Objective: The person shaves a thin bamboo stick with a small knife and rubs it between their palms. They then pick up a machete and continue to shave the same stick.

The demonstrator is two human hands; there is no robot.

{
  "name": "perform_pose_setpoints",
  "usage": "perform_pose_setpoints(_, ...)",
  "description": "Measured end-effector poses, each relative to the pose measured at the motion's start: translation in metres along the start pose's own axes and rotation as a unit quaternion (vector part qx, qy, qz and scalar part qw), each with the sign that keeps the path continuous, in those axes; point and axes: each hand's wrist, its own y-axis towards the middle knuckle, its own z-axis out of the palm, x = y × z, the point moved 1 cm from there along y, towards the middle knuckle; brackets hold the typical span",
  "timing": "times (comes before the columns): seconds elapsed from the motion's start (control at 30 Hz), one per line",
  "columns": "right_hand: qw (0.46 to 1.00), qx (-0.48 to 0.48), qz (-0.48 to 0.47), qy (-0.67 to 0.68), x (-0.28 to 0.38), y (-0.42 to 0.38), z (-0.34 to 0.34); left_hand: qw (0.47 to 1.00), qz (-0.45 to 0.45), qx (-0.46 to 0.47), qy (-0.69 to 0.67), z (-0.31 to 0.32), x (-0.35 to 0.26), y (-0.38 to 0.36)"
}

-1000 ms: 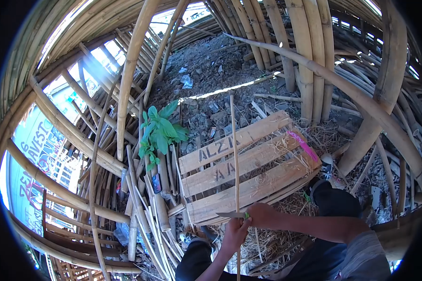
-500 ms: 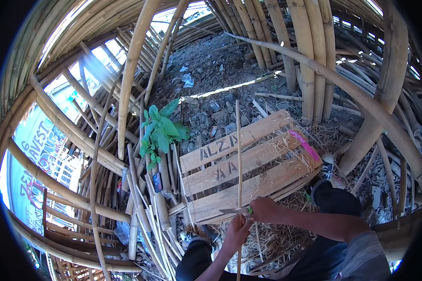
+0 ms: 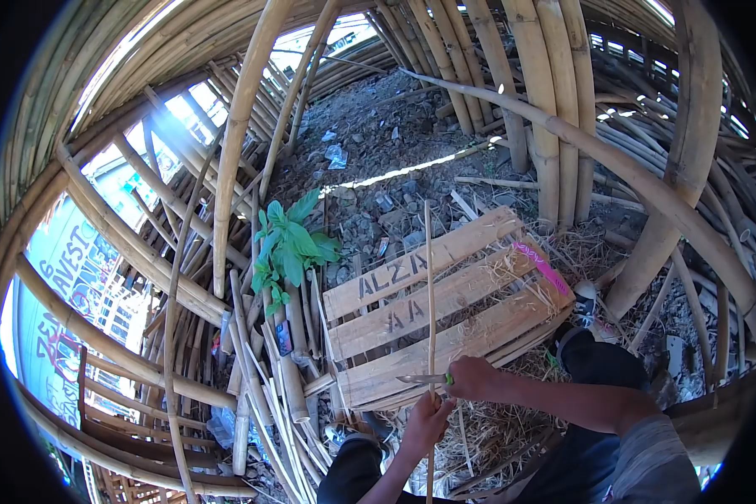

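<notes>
I see my left hand (image 3: 429, 417) wrapped tight around a thin bamboo stick (image 3: 429, 286), low down near me. The stick stands almost straight up, so its far tip points away over the wooden crate (image 3: 445, 307). I think it is held that way so the long part stays out in front, where the blade can run along it.

My right hand (image 3: 470, 377) is closed around a knife (image 3: 420, 380). The handle has a bit of green on it. The blade lies flat and sideways, pointing left, and it touches the stick just above my left hand. The two hands are very close together, one over the other, so the stick cannot wobble.

The crate lies tipped on the ground just past my hands, with black letters on its slats and dry straw (image 3: 496, 428) around it. A pink strip (image 3: 543, 267) sits on its right edge.

To the left, a small green plant (image 3: 287, 245) grows among cut bamboo pieces (image 3: 265, 395). Big bent bamboo poles (image 3: 235, 143) arch all around. Far off, the ground is dark dirt with stones (image 3: 378, 143)
</notes>
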Motion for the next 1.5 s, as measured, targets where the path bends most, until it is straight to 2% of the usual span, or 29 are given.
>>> perform_pose_setpoints(0.17,0.999,-0.022,-0.008,0.048,-0.002,-0.003,0.006,1.0,-0.01,0.004,0.008,0.0,0.001,-0.001)
perform_pose_setpoints(0.23,0.999,0.012,0.003,0.051,-0.002,-0.002,0.005,1.0,-0.012,0.006,0.012,0.0,0.001,-0.001)
perform_pose_setpoints(0.47,0.999,0.022,-0.003,0.045,-0.004,-0.003,0.01,0.998,-0.028,-0.007,0.05,-0.004,0.012,0.003)
perform_pose_setpoints(0.73,0.997,0.053,-0.005,0.047,-0.013,0.002,0.02,0.999,-0.031,0.008,0.018,-0.004,0.016,0.005)
perform_pose_setpoints(1.03,0.999,0.021,-0.036,0.026,-0.017,0.004,0.026,1.0,-0.023,0.019,-0.007,-0.003,0.016,0.005)
perform_pose_setpoints(1.5,0.999,0.019,-0.013,0.047,-0.012,0.001,0.02,0.999,-0.04,0.017,-0.022,-0.001,0.014,0.002)
